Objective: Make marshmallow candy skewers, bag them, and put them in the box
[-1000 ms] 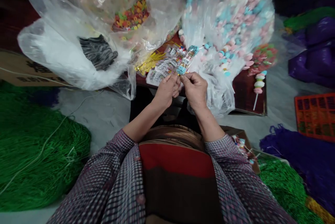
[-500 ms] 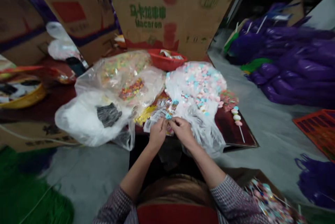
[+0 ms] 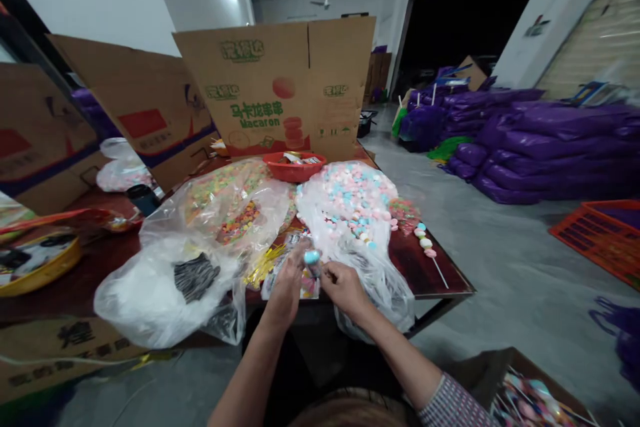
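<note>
At the table's near edge, my left hand [image 3: 286,287] is closed around a light-blue candy [image 3: 311,257] that looks to be in clear plastic. Its fingers point up and are slightly blurred. Right beside it, my right hand [image 3: 346,288] makes a pinch near the candy; what sits between those fingertips is hidden. Printed clear packets [image 3: 309,287] lie under the hands. Yellow twist ties [image 3: 264,266] are just left of them. To the right spreads a plastic bag of pink, blue and white candies [image 3: 350,190].
A candy skewer [image 3: 430,250] lies at the table's right edge. On the left are a bag with dark strips [image 3: 196,277] and a bag of colourful gummies [image 3: 240,220]. Behind stand a red basket [image 3: 294,170] and a cardboard box [image 3: 280,94]. A carton of skewers [image 3: 530,400] is at lower right.
The head view has tilted up, showing more of the room. My hands were together at the blue candy; now they are slightly apart, with the left hand's fingers raised along it.
</note>
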A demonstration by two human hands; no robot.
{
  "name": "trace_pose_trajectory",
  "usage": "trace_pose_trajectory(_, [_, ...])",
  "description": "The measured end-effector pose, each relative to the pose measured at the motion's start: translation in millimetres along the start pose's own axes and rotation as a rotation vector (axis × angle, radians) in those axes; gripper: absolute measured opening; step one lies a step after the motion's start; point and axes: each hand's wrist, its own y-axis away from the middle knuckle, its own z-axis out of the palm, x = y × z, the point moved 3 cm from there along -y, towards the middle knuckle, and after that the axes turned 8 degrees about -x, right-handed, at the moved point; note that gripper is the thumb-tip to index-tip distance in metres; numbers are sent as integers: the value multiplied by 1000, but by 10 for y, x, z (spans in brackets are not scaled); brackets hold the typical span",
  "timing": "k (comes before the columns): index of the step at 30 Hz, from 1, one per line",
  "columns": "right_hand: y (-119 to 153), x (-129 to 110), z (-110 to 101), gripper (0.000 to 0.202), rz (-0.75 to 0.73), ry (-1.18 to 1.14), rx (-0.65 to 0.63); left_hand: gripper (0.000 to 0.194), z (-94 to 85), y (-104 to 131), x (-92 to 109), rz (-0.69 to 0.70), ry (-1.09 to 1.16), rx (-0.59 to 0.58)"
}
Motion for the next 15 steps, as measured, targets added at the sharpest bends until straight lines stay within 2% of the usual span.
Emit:
trace_pose_trajectory(2, [-43, -24, -118, 20, 13, 2, 55, 63, 54, 67, 60, 69, -158, -68])
trace_pose_trajectory(4, [-90, -85, -250, 17, 27, -22, 100, 69, 88, 106, 31, 94, -389, -143])
trace_pose_trajectory(6, [-108, -181, -351, 16, 6, -41, 131, 75, 93, 83, -52, -10, -525, -145])
trace_pose_trajectory(9, [-53, -331, -385, 17, -103, -9, 104, 82, 114, -21, -97, -213, -299, -76])
trace_pose_trajectory(12, [51, -381, -331, 20, -196, 19, 4, 77, 159, -90, 52, -184, -59, 14])
trace_pose_trajectory(15, [104, -326, -344, 22, -180, 1, -52, 74, 185, -64, 149, -213, -208, -31])
